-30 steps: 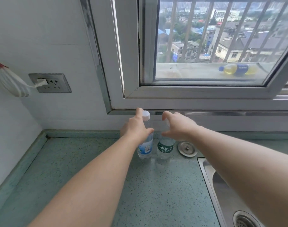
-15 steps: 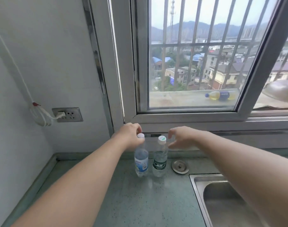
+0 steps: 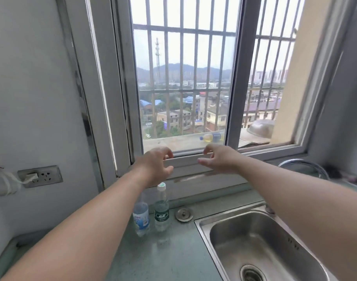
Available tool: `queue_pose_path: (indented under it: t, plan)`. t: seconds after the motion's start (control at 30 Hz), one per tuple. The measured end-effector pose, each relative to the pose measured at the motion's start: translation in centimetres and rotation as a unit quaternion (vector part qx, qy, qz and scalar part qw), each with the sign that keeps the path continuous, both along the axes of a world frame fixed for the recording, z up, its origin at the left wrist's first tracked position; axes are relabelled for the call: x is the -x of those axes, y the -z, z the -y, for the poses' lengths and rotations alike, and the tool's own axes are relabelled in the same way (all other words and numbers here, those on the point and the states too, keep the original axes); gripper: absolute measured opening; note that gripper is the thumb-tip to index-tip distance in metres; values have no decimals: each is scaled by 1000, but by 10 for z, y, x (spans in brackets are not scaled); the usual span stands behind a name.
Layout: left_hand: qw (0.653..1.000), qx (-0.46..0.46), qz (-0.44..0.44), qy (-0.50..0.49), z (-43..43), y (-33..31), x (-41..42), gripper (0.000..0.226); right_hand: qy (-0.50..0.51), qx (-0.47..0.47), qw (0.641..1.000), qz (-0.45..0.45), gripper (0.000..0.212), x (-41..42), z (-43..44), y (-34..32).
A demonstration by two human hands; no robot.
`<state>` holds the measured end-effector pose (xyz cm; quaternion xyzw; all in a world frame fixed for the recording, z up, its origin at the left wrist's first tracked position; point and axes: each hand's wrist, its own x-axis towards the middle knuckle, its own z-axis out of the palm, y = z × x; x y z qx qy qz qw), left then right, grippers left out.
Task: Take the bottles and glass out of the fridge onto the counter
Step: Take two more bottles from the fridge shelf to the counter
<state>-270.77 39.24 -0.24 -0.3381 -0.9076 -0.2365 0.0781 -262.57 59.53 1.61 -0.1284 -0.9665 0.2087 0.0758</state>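
At mid-frame both hands hang empty in front of the window sill, fingers curled loosely: the left hand [image 3: 156, 166] and the right hand [image 3: 219, 159] grasp nothing. Below them, two bottles stand upright, just beside each other, on the green counter [image 3: 173, 258]: the blue-labelled bottle [image 3: 141, 218] and the green-labelled bottle [image 3: 161, 209], left of the steel sink [image 3: 260, 246].

On the counter [image 3: 173, 260] in front of you, two bottles stand upright, touching: one [image 3: 141, 219] left, the other [image 3: 161, 213] right. The sink plug [image 3: 183, 214] lies just right of them, the sink [image 3: 260, 244] further right, the window [image 3: 185, 88] behind
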Motion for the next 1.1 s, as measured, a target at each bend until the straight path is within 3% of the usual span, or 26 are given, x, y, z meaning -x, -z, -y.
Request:
queue_pose_path:
  t: [0.3, 0.53, 0.8, 1.1]
  plan:
    - [993, -75, 32, 91, -25, -23, -63, 39, 125, 50, 989, -54, 48, -108, 0, -20]
    - [976, -29, -1, 214, -90, -32, -166, 41, 258, 44, 962, -75, 38, -246, -37, -27]
    - [940, -17, -41, 339, -182, -54, -344, 31, 332, 8, 943, -29, 48, -465, -79, -43]
    - [861, -24, -35, 506, -278, -49, -574, 23, 476, -19, 879, 12, 53, -708, -113, -44]
